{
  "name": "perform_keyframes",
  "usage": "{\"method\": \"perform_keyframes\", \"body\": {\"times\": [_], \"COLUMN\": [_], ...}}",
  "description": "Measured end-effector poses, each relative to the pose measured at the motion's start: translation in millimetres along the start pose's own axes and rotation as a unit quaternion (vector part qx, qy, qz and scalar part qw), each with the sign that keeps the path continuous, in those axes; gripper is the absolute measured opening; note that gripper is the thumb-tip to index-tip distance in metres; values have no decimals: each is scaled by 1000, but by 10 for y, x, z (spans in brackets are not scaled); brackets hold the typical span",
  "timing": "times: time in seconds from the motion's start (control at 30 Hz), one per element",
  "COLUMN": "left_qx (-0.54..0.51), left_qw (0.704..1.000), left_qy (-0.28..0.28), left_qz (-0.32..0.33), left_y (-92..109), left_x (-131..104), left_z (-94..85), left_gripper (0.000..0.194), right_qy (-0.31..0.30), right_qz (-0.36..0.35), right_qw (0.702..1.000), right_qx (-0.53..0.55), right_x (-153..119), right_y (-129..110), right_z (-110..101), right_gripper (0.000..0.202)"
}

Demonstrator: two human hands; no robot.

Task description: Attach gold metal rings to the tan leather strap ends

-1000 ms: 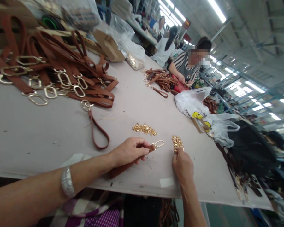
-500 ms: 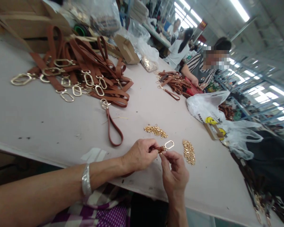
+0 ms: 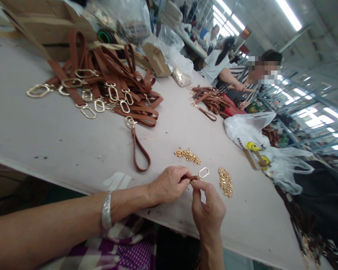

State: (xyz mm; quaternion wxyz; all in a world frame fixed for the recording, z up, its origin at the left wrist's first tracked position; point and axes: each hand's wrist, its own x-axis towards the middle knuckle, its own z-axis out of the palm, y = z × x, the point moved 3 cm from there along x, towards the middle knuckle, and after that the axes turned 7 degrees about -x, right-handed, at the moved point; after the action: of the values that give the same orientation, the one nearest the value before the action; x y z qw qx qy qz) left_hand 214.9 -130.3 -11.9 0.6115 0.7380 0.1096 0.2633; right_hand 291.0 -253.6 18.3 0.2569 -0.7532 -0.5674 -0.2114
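Note:
My left hand (image 3: 170, 184) pinches a brown leather strap (image 3: 193, 177) near its end, where a gold oval clasp (image 3: 204, 173) sticks out to the right. Just below the clasp, the thumb and forefinger of my right hand (image 3: 210, 204) are closed at the strap's edge; anything small between them is hidden. Beyond my hands lies one pile of small gold pieces (image 3: 187, 155), and a second gold pile (image 3: 225, 182) is to the right. A finished-looking loop strap (image 3: 141, 152) with a clasp rests to the left.
Many brown straps with gold clasps (image 3: 112, 82) are heaped at the back left of the table (image 3: 73, 150), near a cardboard box (image 3: 53, 30). White plastic bags (image 3: 242, 129) lie at the right. Across the table a person (image 3: 242, 82) holds a stick-like tool above more straps.
The view has shifted slightly, moving the table's contents rightward. My hands remain together at the strap, its end tilted a little differently. The person opposite has raised a hand with a stick-like tool.

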Motion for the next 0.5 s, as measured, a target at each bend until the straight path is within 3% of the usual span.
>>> {"method": "perform_keyframes", "body": {"times": [0.1, 0.23, 0.37, 0.5], "left_qx": [10, 29, 55, 136], "left_qw": [1000, 999, 996, 984], "left_qy": [-3, -9, -28, -80], "left_qz": [21, 44, 64, 87], "left_y": [13, 37, 78, 194], "left_x": [-16, -42, -83, -122], "left_z": [-10, -34, -22, 0], "left_gripper": [19, 20, 20, 16], "right_qy": [31, 74, 81, 102], "right_qz": [36, 206, 379, 463], "right_qw": [999, 969, 870, 773], "right_qx": [0, 117, 304, 421], "right_x": [-28, -129, -283, -414], "right_y": [-34, -11, 10, -3], "right_z": [33, 135, 291, 390], "right_gripper": [13, 9, 32, 40]}}
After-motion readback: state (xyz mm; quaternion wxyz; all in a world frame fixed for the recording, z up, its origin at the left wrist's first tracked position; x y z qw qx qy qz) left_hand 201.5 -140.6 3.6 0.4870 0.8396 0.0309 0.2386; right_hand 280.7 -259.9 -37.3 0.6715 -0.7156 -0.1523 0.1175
